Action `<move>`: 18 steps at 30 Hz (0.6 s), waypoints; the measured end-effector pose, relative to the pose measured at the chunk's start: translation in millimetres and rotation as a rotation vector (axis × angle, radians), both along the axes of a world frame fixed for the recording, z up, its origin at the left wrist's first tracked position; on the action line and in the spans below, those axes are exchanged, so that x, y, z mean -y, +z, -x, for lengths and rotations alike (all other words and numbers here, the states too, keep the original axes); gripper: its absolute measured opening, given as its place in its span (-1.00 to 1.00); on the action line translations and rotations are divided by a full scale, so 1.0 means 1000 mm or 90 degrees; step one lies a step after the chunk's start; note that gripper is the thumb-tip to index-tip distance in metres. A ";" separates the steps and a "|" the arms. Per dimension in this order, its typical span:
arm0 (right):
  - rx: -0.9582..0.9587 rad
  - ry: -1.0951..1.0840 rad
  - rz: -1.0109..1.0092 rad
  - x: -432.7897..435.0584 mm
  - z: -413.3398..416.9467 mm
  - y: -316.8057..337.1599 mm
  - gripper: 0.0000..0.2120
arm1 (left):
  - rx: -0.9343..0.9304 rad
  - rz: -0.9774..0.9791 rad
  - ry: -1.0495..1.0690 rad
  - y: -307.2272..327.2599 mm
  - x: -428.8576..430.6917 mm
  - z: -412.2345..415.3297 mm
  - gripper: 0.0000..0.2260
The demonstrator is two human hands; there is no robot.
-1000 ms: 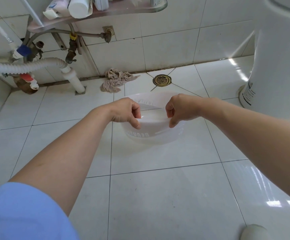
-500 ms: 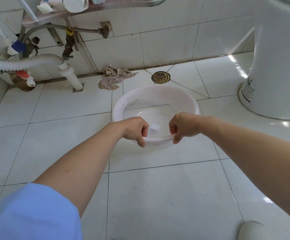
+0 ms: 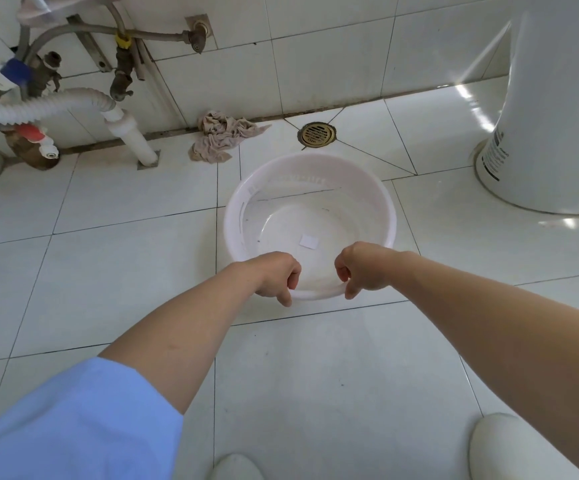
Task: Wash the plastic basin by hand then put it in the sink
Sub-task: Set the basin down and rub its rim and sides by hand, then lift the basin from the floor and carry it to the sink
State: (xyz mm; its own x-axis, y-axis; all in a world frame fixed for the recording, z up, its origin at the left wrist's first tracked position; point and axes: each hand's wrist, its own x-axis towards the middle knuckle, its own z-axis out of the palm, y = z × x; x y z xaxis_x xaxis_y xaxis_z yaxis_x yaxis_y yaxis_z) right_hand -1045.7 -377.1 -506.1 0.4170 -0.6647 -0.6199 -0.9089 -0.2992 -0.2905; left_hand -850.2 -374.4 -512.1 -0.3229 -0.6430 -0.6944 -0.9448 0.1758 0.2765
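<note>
Head view, sole view on record. Plastic basin (image 3: pixel 310 216): round, translucent white, mouth up, low over or resting on the tiled floor (image 3: pixel 108 202); contact with the tiles not certain from here. Slotted band under the far rim; small white square label at the bottom, otherwise apparently empty and dry. Left hand (image 3: pixel 276 277): closed on the near rim, fingers curled inside, thumb down the outer wall. Right hand (image 3: pixel 362 270): likewise closed on the near rim, just beside the left, same curl. Both grips narrow and firm, set side by side on one edge, likely for tilting or lifting the basin without reaching across it. Floor drain (image 3: pixel 317 134): brass grate just beyond the basin's far edge, a probable reason for the basin's position, since poured water would run there. Crumpled cloth (image 3: pixel 224 135): beige, against the wall foot, left of the drain, apart from the basin. Corrugated hose (image 3: pixel 39 107) and white drain pipe (image 3: pixel 132 140): far left, entering the floor beneath valves and taps. Large white appliance (image 3: pixel 554 116): right edge, well apart from the basin. Blue sleeve (image 3: pixel 73 420) at lower left; pale shoes (image 3: pixel 502 445) at bottom. Sink: not in view. Judgement: washing not evidently begun or else already rinsed, impossible to say which; placing in the sink yet to come.
</note>
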 end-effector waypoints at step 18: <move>0.045 -0.295 0.330 0.018 0.024 -0.022 -0.46 | 0.062 0.299 0.182 -0.010 0.007 -0.034 -0.39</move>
